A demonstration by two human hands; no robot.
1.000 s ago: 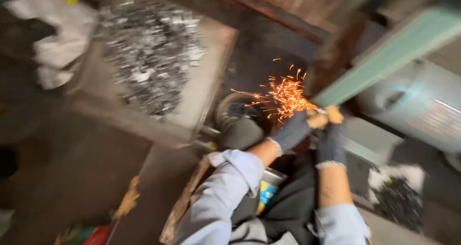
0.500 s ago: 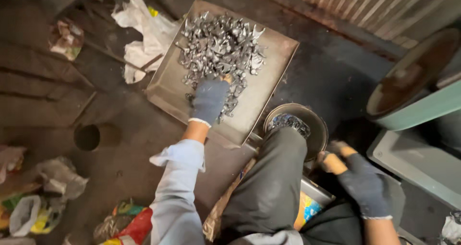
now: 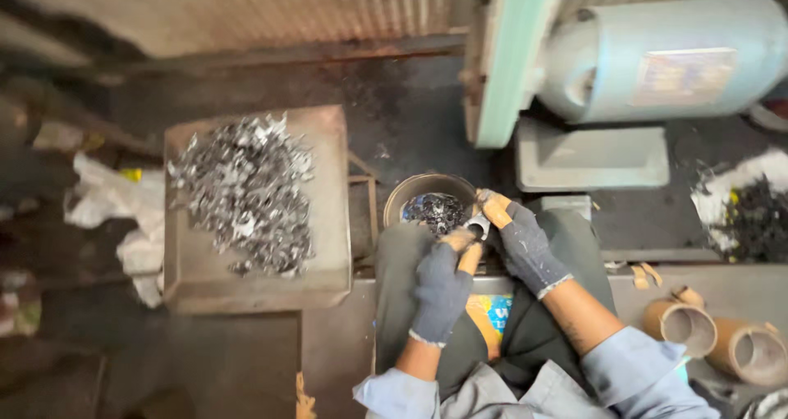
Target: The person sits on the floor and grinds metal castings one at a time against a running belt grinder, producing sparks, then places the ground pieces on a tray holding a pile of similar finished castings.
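Between both sets of orange fingertips (image 3: 495, 208), just this side of the bowl (image 3: 400, 201): a small metal piece (image 3: 477, 223), pinched from two sides. Left hand (image 3: 442, 290), gloved dark blue, fingers curled narrow against the piece from below; right hand (image 3: 523, 243), same glove, fingers closed on it from above, probably to steady it with both hands over the lap. Inside the bowl, dark metal bits, close enough for a short drop. Left of the bowl, a flat tray (image 3: 197, 279) heaped with shiny metal scraps (image 3: 244, 192), within easy reach of the left arm. Beyond the bowl, a pale green machine (image 3: 665, 58). Right of the bowl, near the right elbow, cardboard tubes (image 3: 712, 337).
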